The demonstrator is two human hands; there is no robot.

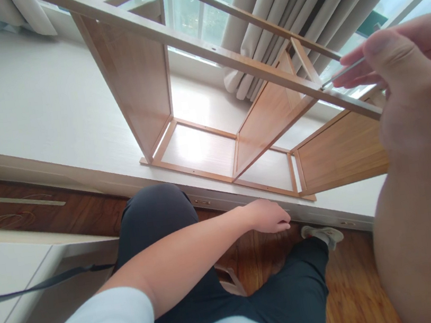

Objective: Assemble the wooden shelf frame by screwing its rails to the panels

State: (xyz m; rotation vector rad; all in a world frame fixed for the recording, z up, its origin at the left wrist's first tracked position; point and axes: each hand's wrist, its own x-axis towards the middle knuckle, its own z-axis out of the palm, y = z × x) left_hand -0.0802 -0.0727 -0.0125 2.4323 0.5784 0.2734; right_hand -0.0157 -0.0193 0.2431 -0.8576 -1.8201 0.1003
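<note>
A wooden frame [250, 65] with upright panels stands on the white window ledge. At the upper right, my right hand [405, 54] pinches a thin metal hex key [350, 67]. The key's tip meets the top rail near a cross joint; whether it sits in a bolt is too small to tell. My left hand [269, 215] hovers or rests low in front of the ledge, between my knees, away from the frame. Its fingers are curled in, and their inner side is hidden.
Grey curtains [277, 3] hang behind the frame by the window. The white ledge [30, 96] stretches left, with drawers below it. Under me is a brown wooden floor [348, 282], with a small wooden piece [232, 282] between my legs. A dark strap [48, 281] crosses at lower left.
</note>
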